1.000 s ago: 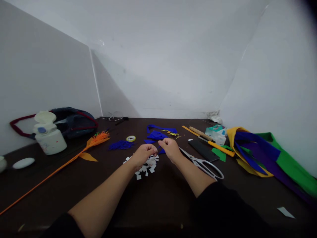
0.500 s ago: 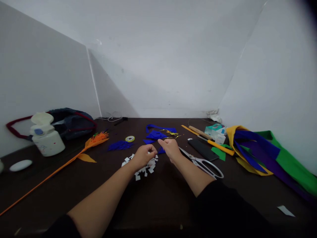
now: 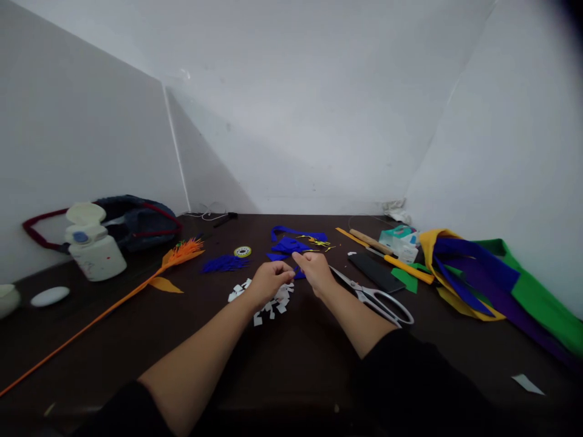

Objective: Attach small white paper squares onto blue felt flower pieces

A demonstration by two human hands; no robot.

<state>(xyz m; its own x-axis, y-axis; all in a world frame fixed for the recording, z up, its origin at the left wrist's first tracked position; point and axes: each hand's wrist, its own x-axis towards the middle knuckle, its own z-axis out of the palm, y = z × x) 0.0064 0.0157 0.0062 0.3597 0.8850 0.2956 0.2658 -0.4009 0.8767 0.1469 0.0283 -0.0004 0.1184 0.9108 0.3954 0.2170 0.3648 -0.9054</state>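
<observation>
My left hand (image 3: 268,283) is closed in a pinch over the right part of a pile of small white paper pieces (image 3: 259,318). My right hand (image 3: 315,271) is also pinched, close to the left fingertips. Whatever lies between the fingers is too small to make out. A bit of blue paper (image 3: 299,274) shows by the right fingers; whether it is held I cannot tell. Just beyond the hands lie blue paper pieces (image 3: 289,245) and thin yellow strips (image 3: 321,243). Beside my right forearm rest scissors (image 3: 364,294) with pale handles.
Leftward are a blue fringed bundle (image 3: 225,263), a tape roll (image 3: 242,251), an orange paper flower (image 3: 182,252), a white bottle (image 3: 96,255) and a dark bag (image 3: 146,227). Rightward are a black flat object (image 3: 376,272), a yellow-handled tool (image 3: 407,269) and coloured sheets (image 3: 494,273).
My left fingertips have drawn together and come nearer to my right hand. The right hand keeps its pinch. The whole view has shifted slightly.
</observation>
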